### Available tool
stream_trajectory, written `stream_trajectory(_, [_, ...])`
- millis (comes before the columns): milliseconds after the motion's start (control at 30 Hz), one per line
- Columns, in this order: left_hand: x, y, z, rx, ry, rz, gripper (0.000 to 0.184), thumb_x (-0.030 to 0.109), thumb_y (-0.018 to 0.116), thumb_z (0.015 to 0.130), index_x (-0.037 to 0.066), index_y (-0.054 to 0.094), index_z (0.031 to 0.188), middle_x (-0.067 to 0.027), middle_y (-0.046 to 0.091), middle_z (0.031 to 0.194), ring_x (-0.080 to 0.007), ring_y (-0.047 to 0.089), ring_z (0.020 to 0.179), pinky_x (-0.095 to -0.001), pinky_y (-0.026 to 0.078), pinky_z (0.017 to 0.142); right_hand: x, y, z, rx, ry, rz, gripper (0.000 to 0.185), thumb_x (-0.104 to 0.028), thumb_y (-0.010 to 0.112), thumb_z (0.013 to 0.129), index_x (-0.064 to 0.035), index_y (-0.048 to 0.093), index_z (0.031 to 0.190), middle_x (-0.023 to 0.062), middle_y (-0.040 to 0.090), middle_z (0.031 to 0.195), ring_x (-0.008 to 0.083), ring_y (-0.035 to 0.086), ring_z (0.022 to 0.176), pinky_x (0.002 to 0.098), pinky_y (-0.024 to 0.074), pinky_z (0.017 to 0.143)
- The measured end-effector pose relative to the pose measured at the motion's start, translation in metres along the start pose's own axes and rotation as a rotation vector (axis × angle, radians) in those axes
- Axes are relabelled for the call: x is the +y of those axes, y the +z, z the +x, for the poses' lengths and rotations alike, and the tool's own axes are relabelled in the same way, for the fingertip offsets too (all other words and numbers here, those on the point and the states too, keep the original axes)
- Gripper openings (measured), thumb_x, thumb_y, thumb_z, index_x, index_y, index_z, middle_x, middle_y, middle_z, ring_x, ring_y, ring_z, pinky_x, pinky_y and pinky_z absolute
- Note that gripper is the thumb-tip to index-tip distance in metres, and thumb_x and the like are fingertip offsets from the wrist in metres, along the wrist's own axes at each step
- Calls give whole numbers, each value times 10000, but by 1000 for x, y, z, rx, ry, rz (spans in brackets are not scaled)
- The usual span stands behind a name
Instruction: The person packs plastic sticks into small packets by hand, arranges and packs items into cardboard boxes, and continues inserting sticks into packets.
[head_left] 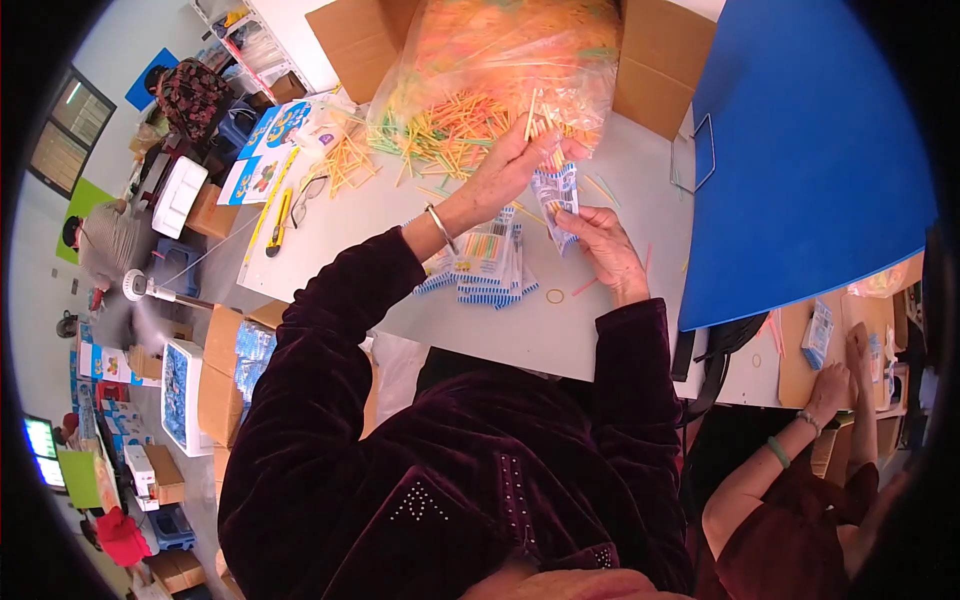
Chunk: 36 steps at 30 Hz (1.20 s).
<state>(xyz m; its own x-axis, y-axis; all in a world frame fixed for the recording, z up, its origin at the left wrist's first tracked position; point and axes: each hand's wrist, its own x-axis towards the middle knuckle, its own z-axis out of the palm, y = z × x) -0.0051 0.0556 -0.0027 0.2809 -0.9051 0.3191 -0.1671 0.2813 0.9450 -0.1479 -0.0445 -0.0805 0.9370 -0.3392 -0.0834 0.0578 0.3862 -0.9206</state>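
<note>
My left hand (508, 172), with a bangle at the wrist, is closed on a few thin pale sticks (532, 108) at the mouth of a small packet. My right hand (607, 248) pinches this clear packet with blue print (557, 192) along its side. Coloured sticks show inside the packet. Below my left hand lies a stack of filled packets (487, 255) with blue-striped edges. Behind both hands, a heap of orange, yellow and green sticks (455, 130) spills from a large clear bag (510, 50).
A cardboard box (660, 60) holds the large bag. On the left lie a yellow cutter (279, 225), glasses (308, 195) and a yellow tape measure (270, 208). A blue partition (810, 160) stands at right; beyond it a co-worker's hands (830, 390) rest near packets. A rubber band (555, 296) lies near the front edge.
</note>
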Motion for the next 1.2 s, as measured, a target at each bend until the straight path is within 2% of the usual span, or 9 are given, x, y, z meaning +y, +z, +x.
stream_trajectory(200, [1,2,-2,-46,-59,87,287,286,365,969,28,449,1060,-60,607,1037,-95,505,920,-258,406,834,3,-2,1,-16,-7,17,249,-173,643,829,5,639,1002,19,639,891,78,563,777,214,434,722])
stream_trajectory(267, [-15,-11,4,-165,-45,102,373,292,378,964,15,389,1213,-104,586,1106,-133,542,1012,-277,429,880,4,-2,3,9,-19,30,254,-179,643,831,2,637,1009,16,638,901,75,563,788,214,434,724])
stream_trajectory(467, [-22,-23,17,-100,-132,143,370,304,367,965,21,450,1189,-112,532,1177,-175,467,1149,-306,384,957,7,-3,15,82,-118,106,281,-203,638,839,-2,631,1035,12,634,929,65,558,827,210,430,752])
stream_trajectory(600, [-20,-20,22,61,-131,20,364,298,362,968,15,482,1162,-113,508,1202,-179,470,1138,-308,392,949,4,-10,17,79,-128,117,304,-210,611,861,-17,603,1095,1,627,987,63,547,902,222,397,848])
stream_trajectory(767, [-30,-18,25,-185,20,452,384,309,376,965,-1,550,1110,-75,586,1067,-141,532,1007,-267,420,890,6,-10,18,75,-123,166,307,-201,596,871,-11,590,1112,21,626,1006,80,563,900,231,420,838])
stream_trajectory(933, [-22,-16,30,-191,-84,444,391,308,391,958,15,537,1172,-79,601,1071,-123,552,958,-262,426,871,4,-9,15,73,-156,203,302,-193,592,873,-2,586,1107,40,628,1011,97,581,889,243,450,812])
stream_trajectory(1000, [-18,-9,26,-244,71,688,424,348,430,934,2,520,1162,-118,595,1015,-124,558,902,-270,471,754,6,-8,16,76,-187,263,286,-199,593,873,-7,591,1084,39,631,987,98,585,874,245,457,799])
stream_trajectory(1100, [-25,-14,30,-391,206,752,377,293,455,928,22,500,1185,-112,576,1070,-141,552,949,-281,485,746,9,-7,17,73,-215,285,278,-222,585,879,-18,589,1068,35,628,965,100,587,860,246,461,794])
stream_trajectory(1200, [-15,-13,34,-327,0,510,350,195,499,916,61,478,1239,-80,572,1122,-147,557,1009,-282,452,855,4,-9,16,101,-223,328,282,-248,573,886,-33,582,1068,27,621,967,101,585,863,253,463,793])
